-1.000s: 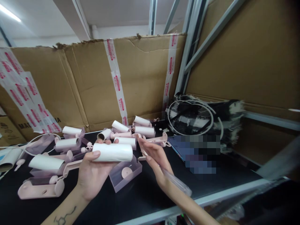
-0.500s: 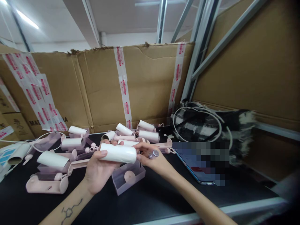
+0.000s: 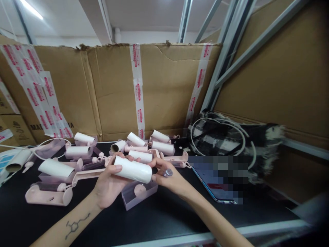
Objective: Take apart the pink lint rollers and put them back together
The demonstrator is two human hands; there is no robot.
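Note:
A white lint-roller roll (image 3: 133, 170) lies across my left hand (image 3: 109, 181), its right end tipped slightly down. The thumb presses on its near side and the fingers wrap behind it. At the roll's right end, my right hand (image 3: 167, 176) has its fingertips pinched against the edge; the exact contact is partly hidden. A small grey-purple round-ended piece (image 3: 168, 172) sticks out from the right hand, its other end unseen. Below the roll sits an open translucent purple case (image 3: 140, 199) with a pink disc (image 3: 140, 190) in it.
Several similar rolls, like this one (image 3: 56, 168), rest among purple cases and pink holders (image 3: 48, 196) on the black table (image 3: 169, 221). To the right lie a phone (image 3: 212, 181) and a white cable (image 3: 243, 137) on shaggy black-and-white fabric (image 3: 267, 147). A taped cardboard wall (image 3: 113, 89) stands behind.
The held roll has turned slightly, its right end dropping, and my hands have shifted slightly with it. The camera view has shifted a little. Both hands keep their grip.

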